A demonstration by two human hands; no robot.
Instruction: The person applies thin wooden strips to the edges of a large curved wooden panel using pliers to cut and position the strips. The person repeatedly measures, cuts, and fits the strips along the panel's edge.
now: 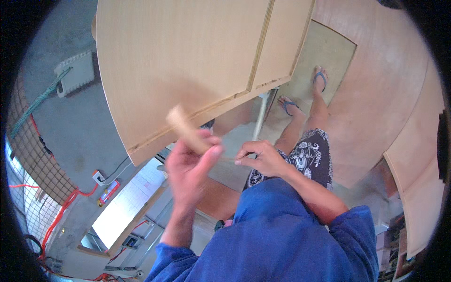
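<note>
My left hand is closed around a tan, roll-like piece, smeared by motion; its exact kind cannot be made out. It is held over the near edge of a large pale wood panel. Just to the right, the fingers of my right hand are pinched together. A thin pale strip seems to run between the two hands, ending at the right fingertips. Dark, narrow grooves follow the panel's near edge and cross its right part.
At left on the grey floor are a white plastic stool with a green rope, an orange cable, a power socket and wire mesh. A white-topped frame stands lower left. More wood sheets lie right.
</note>
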